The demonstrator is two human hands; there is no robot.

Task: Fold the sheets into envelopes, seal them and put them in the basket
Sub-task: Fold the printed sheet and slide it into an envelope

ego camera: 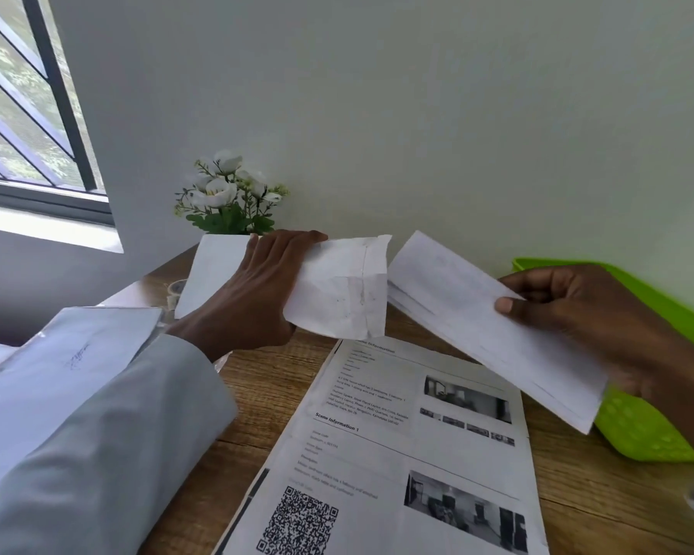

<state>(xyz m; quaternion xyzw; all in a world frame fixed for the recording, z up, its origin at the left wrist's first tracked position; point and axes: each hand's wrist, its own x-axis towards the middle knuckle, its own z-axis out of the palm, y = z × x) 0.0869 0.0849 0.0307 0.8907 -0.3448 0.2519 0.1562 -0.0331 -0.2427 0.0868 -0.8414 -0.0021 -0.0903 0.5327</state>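
Folded sheet (493, 326) is held in the air, pinched at its near end by the right hand (577, 314), fingers (509, 304) curled over its edge. Just beyond its far end, the left hand (257, 290) grips a creased envelope (337, 290), fingers wrapped round it. Judged stage: insertion about to start; sealing and dropping still left. Green basket (658, 430) sits behind the right fingers (contents not visible). Printed sheets (397, 454) lie on the tabletop (597, 494) below.

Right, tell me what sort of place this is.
Probably a home or small office desk: a wooden table against a plain wall, a window, a flower pot, and printed sheets by a green basket.
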